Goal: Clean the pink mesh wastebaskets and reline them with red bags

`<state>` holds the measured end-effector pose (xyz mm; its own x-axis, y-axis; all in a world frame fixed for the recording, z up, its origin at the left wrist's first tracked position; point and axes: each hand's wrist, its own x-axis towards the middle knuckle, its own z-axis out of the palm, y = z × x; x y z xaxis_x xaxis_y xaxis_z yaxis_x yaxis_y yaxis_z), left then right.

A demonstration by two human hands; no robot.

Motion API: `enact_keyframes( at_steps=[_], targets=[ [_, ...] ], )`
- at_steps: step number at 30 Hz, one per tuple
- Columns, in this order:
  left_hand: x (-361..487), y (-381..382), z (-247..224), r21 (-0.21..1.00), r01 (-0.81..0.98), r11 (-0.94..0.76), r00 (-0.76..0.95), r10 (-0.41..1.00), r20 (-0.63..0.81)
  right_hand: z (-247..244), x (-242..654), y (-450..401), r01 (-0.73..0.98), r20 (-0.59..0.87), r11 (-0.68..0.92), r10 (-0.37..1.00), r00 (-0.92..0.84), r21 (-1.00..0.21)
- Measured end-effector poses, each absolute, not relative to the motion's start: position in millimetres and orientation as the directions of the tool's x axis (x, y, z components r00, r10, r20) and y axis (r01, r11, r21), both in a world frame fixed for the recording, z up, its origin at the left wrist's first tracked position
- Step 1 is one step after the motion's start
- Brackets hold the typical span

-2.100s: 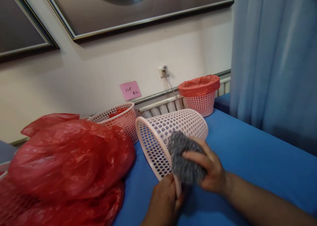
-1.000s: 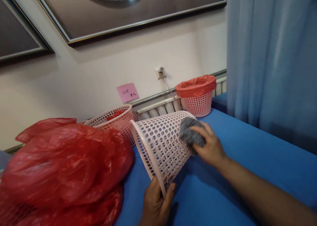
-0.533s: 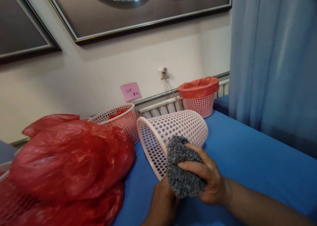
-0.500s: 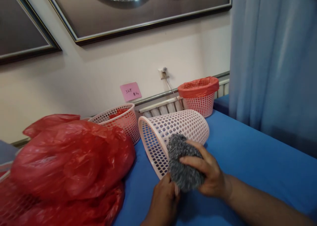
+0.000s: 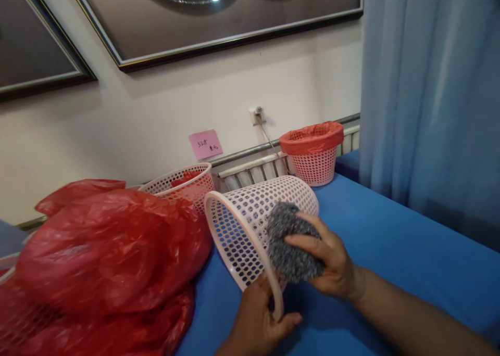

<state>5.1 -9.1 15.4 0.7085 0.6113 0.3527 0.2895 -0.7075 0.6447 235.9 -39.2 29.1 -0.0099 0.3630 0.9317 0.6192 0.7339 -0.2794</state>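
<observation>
Fingers of the right hand [image 5: 330, 257] were curled round a fuzzy gray cloth [image 5: 287, 252], which I had against the outside of a pink basket [image 5: 253, 210], near its rim. Left hand [image 5: 258, 314] was closed on that rim at the near end, fingers inside, thumb poking out past the edge. Basket was tipped sideways over the blue sheet [image 5: 398, 262], mouth facing left; couldn't tell how much of it rested there. From my end I saw a heap of red bags [image 5: 113, 252] to its left, a second basket [image 5: 197, 185] behind the heap, and a third basket [image 5: 314, 167] upright at the back, red liner [image 5: 311, 143] folded over its top. Handwritten pink note [image 5: 205, 144] was on the wall [image 5: 164, 96], blue curtain [image 5: 422, 96] at far right.
</observation>
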Motion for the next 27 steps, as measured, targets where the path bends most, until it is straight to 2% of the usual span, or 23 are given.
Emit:
enact_keyframes(
  at_steps=[3, 6, 8, 9, 11, 13, 15, 18, 20, 23, 25, 27],
  targets=[
    [-4.2, -16.8, 17.9, 0.768, 0.125, -0.628, 0.494, 0.710, 0.501, 28.6, 222.5, -45.3, 0.563, 0.933, 0.810, 0.314, -0.178, -0.165],
    [-12.1, -20.7, 19.6, 0.786, 0.159, -0.597, 0.269, 0.792, 0.548, 25.8, 217.7, -43.3, 0.525, 0.918, 0.841, 0.302, -0.257, -0.130],
    [-14.4, -19.4, 23.7, 0.763, 0.212, -0.610, 0.274, 0.787, 0.553, 22.2, 218.4, -39.2, 0.527, 0.911, 0.834, 0.332, -0.244, -0.163],
    [-14.5, -17.9, 26.6, 0.738, 0.236, -0.632, 0.325, 0.767, 0.553, 19.9, 221.1, -35.3, 0.550, 0.908, 0.809, 0.368, -0.197, -0.209],
    [-13.3, -14.4, 32.4, 0.664, 0.274, -0.696, 0.433, 0.706, 0.561, 14.5, 232.7, -22.8, 0.619, 0.876, 0.690, 0.482, -0.008, -0.374],
    [-10.5, -11.8, 35.4, 0.578, 0.306, -0.756, 0.520, 0.641, 0.564, 8.8, 252.1, -4.4, 0.643, 0.774, 0.497, 0.580, 0.253, -0.582],
    [-7.0, -10.8, 33.8, 0.488, 0.346, -0.802, 0.602, 0.588, 0.540, 4.4, 272.8, 14.2, 0.599, 0.645, 0.323, 0.609, 0.461, -0.733],
    [-1.9, -10.9, 25.1, 0.369, 0.411, -0.834, 0.681, 0.549, 0.484, 3.5, 285.2, 24.2, 0.548, 0.584, 0.256, 0.565, 0.583, -0.796],
    [-0.1, -10.9, 18.9, 0.338, 0.436, -0.834, 0.705, 0.550, 0.448, 7.0, 273.1, 11.8, 0.588, 0.671, 0.352, 0.539, 0.509, -0.728],
    [-0.6, -10.7, 14.7, 0.360, 0.439, -0.823, 0.728, 0.560, 0.396, 13.7, 237.4, -24.1, 0.634, 0.864, 0.619, 0.473, 0.171, -0.464],
    [-2.3, -10.7, 15.5, 0.391, 0.425, -0.817, 0.744, 0.561, 0.364, 16.3, 219.5, -42.5, 0.585, 0.920, 0.748, 0.391, -0.008, -0.313],
    [-3.9, -10.7, 17.8, 0.409, 0.433, -0.803, 0.757, 0.571, 0.317, 15.9, 217.5, -44.5, 0.579, 0.932, 0.765, 0.363, -0.026, -0.282]
  ],
)
